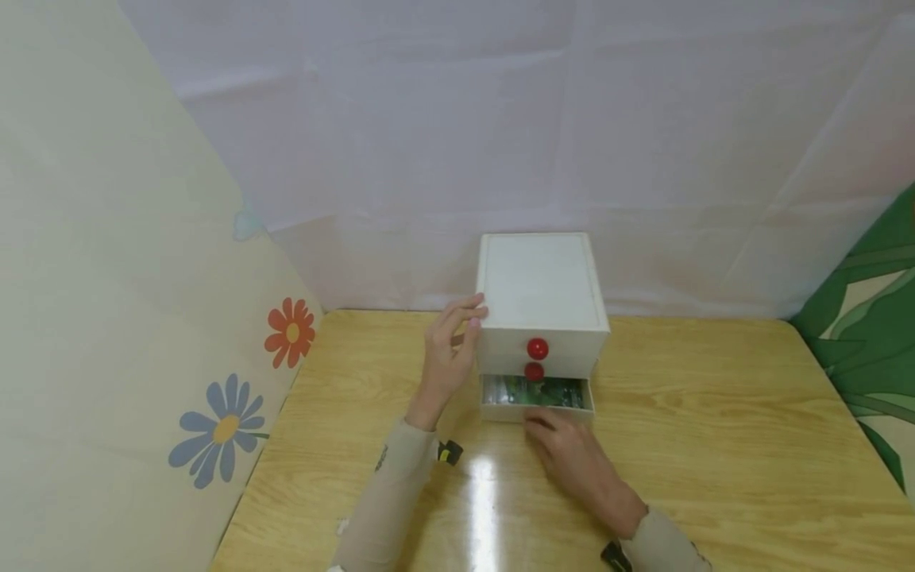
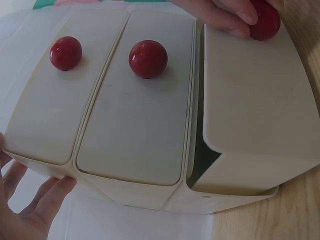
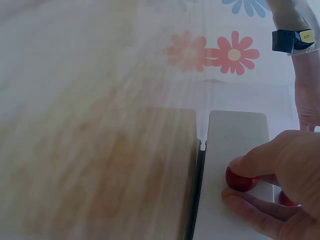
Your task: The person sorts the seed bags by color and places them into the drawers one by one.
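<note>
A small white cabinet [image 1: 539,282] with three drawers stands on the table, its bottom drawer [image 1: 500,414] pulled partway out. Inside that drawer lies something shiny with green and dark colouring [image 1: 565,392]. My right hand [image 1: 575,461] pinches the bottom drawer's round red knob [image 3: 240,181] between thumb and fingers. My left hand [image 1: 446,357] rests its extended fingers against the cabinet's left side, near the top front edge. In the left wrist view, the middle drawer [image 2: 137,115] and the top drawer [image 2: 55,110] are closed, each with its own red knob.
Behind the cabinet hangs a pale cloth backdrop [image 1: 443,143]. The wood-grain table [image 1: 715,421] extends to both sides of it. A pale panel with printed flowers [image 1: 225,429] borders the left side, and green leaf-patterned cloth [image 1: 868,318] the right.
</note>
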### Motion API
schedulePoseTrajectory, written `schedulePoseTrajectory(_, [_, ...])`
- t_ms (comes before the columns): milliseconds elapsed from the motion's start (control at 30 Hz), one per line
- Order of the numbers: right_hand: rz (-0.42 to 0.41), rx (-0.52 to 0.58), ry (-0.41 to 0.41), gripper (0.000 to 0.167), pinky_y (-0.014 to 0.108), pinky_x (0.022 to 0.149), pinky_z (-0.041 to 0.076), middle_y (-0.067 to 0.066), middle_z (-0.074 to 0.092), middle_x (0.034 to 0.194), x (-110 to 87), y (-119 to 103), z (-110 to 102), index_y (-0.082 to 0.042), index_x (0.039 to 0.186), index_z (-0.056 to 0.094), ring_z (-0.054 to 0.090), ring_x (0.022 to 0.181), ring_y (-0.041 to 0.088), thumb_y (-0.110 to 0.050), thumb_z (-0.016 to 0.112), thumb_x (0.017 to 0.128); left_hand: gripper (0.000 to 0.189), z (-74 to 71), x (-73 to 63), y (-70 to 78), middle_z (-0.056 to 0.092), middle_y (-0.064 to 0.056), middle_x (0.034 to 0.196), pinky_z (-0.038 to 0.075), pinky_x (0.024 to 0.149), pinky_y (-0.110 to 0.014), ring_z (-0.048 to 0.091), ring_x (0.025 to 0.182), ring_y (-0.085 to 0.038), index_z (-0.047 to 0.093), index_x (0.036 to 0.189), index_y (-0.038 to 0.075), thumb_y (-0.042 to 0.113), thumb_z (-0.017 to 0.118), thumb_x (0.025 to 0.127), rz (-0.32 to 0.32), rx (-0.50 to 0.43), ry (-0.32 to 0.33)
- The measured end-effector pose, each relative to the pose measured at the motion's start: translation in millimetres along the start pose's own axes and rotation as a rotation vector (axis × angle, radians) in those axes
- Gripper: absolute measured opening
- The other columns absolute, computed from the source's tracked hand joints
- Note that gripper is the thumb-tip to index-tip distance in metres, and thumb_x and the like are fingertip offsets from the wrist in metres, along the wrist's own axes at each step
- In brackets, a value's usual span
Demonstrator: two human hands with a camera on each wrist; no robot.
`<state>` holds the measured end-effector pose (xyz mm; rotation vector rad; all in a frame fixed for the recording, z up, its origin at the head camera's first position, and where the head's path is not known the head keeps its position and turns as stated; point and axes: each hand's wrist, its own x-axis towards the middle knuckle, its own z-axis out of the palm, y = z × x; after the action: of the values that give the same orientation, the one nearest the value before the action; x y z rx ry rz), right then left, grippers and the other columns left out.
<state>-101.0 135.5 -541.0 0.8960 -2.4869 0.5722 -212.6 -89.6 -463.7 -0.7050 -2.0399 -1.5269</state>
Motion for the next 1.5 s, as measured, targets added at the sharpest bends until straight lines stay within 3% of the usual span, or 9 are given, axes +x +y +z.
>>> schedulePoseTrajectory(633, [0.018,0.026,0.000,0.022,0.042,0.088,0.068,0.014,0.076,0.119,10.7,12,6,-0.003,0.105,0.081,0.077,0.102,0.030,0.001,0.086,0.084,0.017,2.1,-0.5,0.7,0.069,-0.022,0.138,0.067,0.075,-0.031,0.070,0.124,-0.042,0.074,0.115,-0.003,0.000,0.062,0.103,0.006,-0.028,0.026])
schedulePoseTrajectory(1500, [0.024,0.028,-0.013,0.031,0.045,0.096,0.065,0.016,0.075,0.123,22.2,26,10,0.000,0.111,0.079,0.074,0.111,0.033,0.015,0.074,0.085,0.020,0.9,0.1,1.7,0.069,-0.017,0.140,0.067,0.078,-0.027,0.069,0.127,-0.036,0.074,0.117,-0.002,0.010,0.059,0.107,-0.021,-0.022,0.011])
